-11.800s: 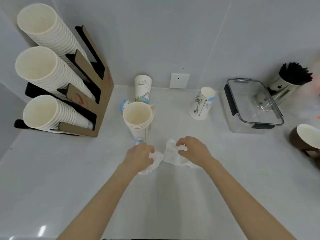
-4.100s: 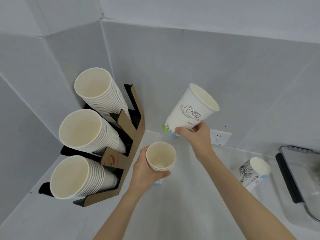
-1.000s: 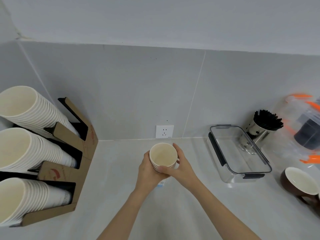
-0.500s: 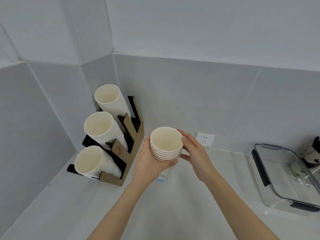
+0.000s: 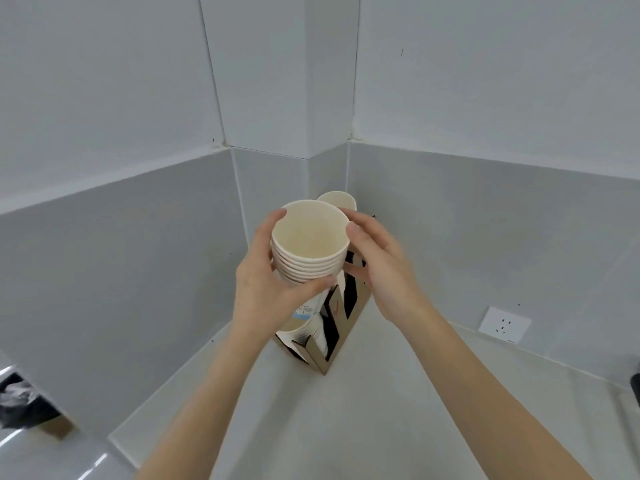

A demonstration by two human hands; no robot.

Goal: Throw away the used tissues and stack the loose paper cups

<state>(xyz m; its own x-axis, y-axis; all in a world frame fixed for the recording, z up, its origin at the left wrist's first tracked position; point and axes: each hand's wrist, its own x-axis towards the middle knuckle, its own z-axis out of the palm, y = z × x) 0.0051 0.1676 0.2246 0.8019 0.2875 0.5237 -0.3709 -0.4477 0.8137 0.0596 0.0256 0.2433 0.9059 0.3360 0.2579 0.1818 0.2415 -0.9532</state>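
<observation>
Head view: cup stack in left hand

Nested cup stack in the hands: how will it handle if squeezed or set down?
The cup stack is probably light, thin paper: walls likely dent under a hard squeeze, though nested rims should stiffen it. Tall and narrow-based, it may tip when stood up. The left hand grips it; the right hand steadies the rim.

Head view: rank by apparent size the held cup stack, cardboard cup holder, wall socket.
1. Held cup stack, in the left hand; it's nearest the camera, so it looks inflated.
2. Cardboard cup holder, mostly hidden behind the stack, so its place against the stack is unsure.
3. Wall socket, clearly smallest.
</observation>
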